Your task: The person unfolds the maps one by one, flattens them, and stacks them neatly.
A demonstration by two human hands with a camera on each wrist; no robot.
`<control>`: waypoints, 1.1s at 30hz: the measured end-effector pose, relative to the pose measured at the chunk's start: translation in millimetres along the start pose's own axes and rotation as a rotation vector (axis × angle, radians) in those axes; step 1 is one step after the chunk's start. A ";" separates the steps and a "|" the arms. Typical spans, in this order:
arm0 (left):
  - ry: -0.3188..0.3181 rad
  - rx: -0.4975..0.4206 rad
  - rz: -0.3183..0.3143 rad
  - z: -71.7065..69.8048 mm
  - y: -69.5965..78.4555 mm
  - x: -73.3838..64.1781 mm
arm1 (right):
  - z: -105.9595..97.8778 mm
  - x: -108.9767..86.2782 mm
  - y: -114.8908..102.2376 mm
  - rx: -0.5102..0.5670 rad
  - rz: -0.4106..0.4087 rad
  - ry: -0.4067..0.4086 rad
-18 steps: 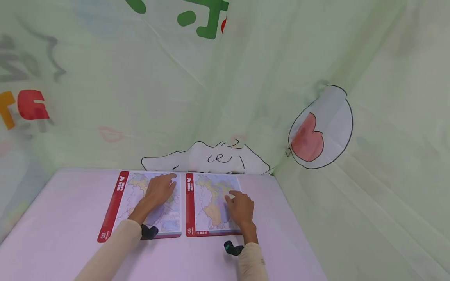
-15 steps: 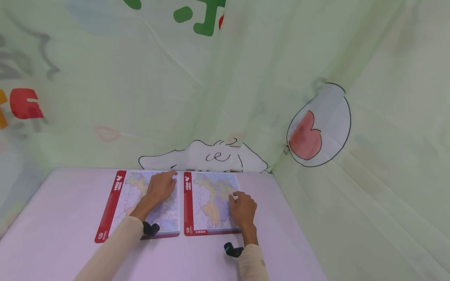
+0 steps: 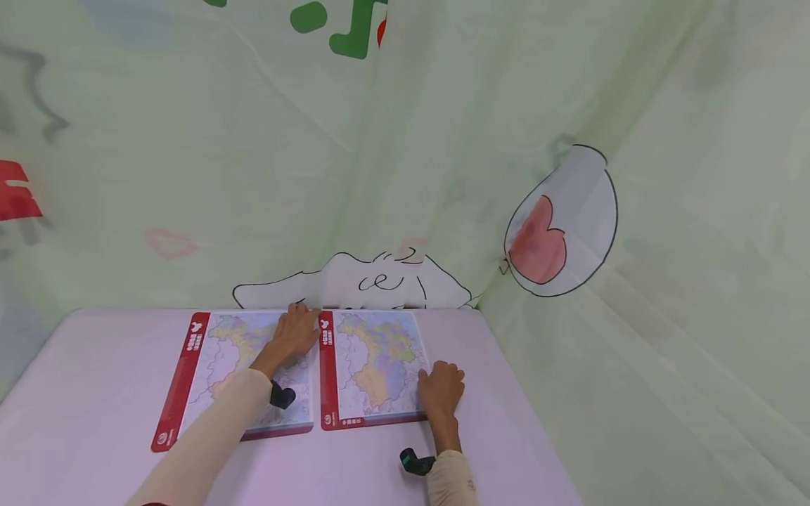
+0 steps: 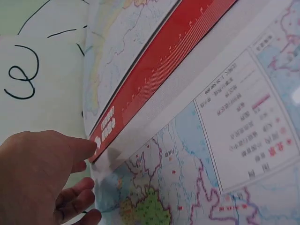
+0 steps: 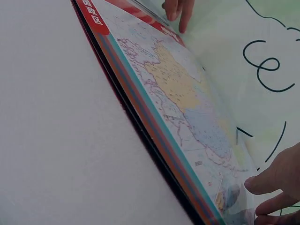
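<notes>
Two map boards with red left borders lie side by side on the table: the left map board [image 3: 215, 362] and the right map board [image 3: 380, 365]. My left hand [image 3: 295, 334] lies over the far right corner of the left board. In the left wrist view its thumb touches the far end of the right board's red border [image 4: 164, 51], the fingers loosely bent at the far edge. My right hand [image 3: 441, 388] is at the right board's right edge. In the right wrist view its thumb [image 5: 258, 183] meets that edge, fingers spread beyond; the board's side shows coloured layers.
The pale lilac table [image 3: 101, 379] meets a light green fabric wall [image 3: 253, 176] behind the boards, printed with cartoon drawings. A second fabric wall [image 3: 664, 365] rises along the right side. A small black device [image 3: 416, 462] is worn at the right wrist.
My right hand has moved off the right board's face to its right edge, nearer to me. The left hand has come closer to the seam between boards. The head view has turned slightly right.
</notes>
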State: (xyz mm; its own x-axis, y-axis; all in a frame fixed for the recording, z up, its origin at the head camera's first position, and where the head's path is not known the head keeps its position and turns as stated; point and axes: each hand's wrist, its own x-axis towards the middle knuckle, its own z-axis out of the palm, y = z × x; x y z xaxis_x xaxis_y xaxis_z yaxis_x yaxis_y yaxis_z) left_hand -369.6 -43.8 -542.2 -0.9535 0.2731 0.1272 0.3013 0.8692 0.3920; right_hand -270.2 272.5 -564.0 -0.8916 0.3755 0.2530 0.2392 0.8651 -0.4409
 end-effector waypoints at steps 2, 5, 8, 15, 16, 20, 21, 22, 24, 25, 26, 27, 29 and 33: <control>-0.014 0.017 -0.005 5.2 -1.6 4.7 | 1.0 -3.1 0.7 0.014 0.004 0.006; -0.012 0.008 -0.017 14.3 -6.9 12.5 | 0.0 -6.3 -0.8 0.056 0.018 0.007; 0.002 -0.028 -0.042 20.0 -10.1 17.0 | -0.3 -8.1 -2.1 0.094 0.034 -0.003; -0.009 -0.155 -0.126 17.8 -2.2 12.9 | -1.2 -9.8 -4.3 0.172 0.035 0.002; -0.009 -0.176 -0.137 16.7 0.1 11.4 | -2.2 -9.9 -4.3 0.182 0.041 -0.002; 0.005 -0.244 -0.161 8.9 9.3 5.3 | -7.4 -8.5 -5.6 0.210 0.065 -0.005; 0.010 -0.255 -0.161 6.4 11.1 4.0 | -8.8 -7.5 -6.2 0.219 0.077 -0.007; 0.015 -0.270 -0.161 4.3 13.1 2.7 | -10.3 -6.4 -7.1 0.222 0.078 -0.002; 0.026 -0.297 -0.165 1.1 15.8 0.6 | -12.1 -5.2 -8.1 0.233 0.085 0.003; 0.035 -0.312 -0.167 0.2 16.5 -0.2 | -12.6 -4.7 -8.2 0.231 0.093 -0.003; 0.045 -0.334 -0.170 -0.7 17.2 -1.1 | -13.1 -4.4 -8.3 0.232 0.097 -0.007; 0.054 -0.357 -0.176 -0.8 17.6 -1.5 | -13.5 -4.0 -8.3 0.237 0.104 -0.012; 0.069 -0.433 -0.182 -0.7 17.8 -3.3 | -14.2 -4.1 -7.5 0.248 0.114 -0.019; 0.042 -0.653 -0.176 -1.1 20.0 -9.2 | -16.7 -3.2 -4.9 0.259 0.118 -0.005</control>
State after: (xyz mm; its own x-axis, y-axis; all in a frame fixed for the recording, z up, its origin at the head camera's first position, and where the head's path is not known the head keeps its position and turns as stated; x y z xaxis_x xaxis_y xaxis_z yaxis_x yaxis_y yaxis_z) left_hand -354.8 -29.5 -534.6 -0.9916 0.1230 0.0410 0.0944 0.4684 0.8785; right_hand -262.1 272.6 -548.3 -0.8654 0.4662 0.1835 0.2352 0.7015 -0.6728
